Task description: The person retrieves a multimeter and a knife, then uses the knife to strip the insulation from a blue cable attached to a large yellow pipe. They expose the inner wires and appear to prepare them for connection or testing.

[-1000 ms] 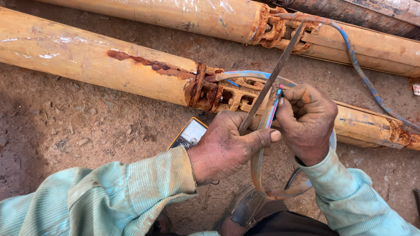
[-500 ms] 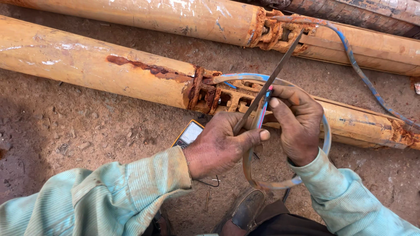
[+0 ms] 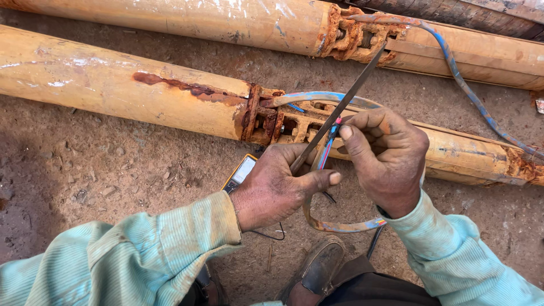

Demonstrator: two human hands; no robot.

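Observation:
My left hand [image 3: 280,184] grips a long thin metal blade [image 3: 351,93] that slants up to the right. Its edge lies against the end of a flat, dirt-caked cable [image 3: 334,226], where red and blue inner wires [image 3: 330,140] show. My right hand [image 3: 385,158] pinches that cable end between thumb and fingers. The cable loops down below both hands and also runs up to the rusty joint [image 3: 266,116] of the near yellow pipe [image 3: 113,85].
A second yellow pipe [image 3: 226,20] with its own rusty joint [image 3: 354,34] lies farther back; a blue cable [image 3: 470,90] trails from it to the right. A yellow-cased meter [image 3: 241,170] lies on the dirt under my left hand. My shoe [image 3: 320,266] is below.
Both hands have shifted slightly down and left along the cable end with the blade still against it. The grip of each hand is unchanged.

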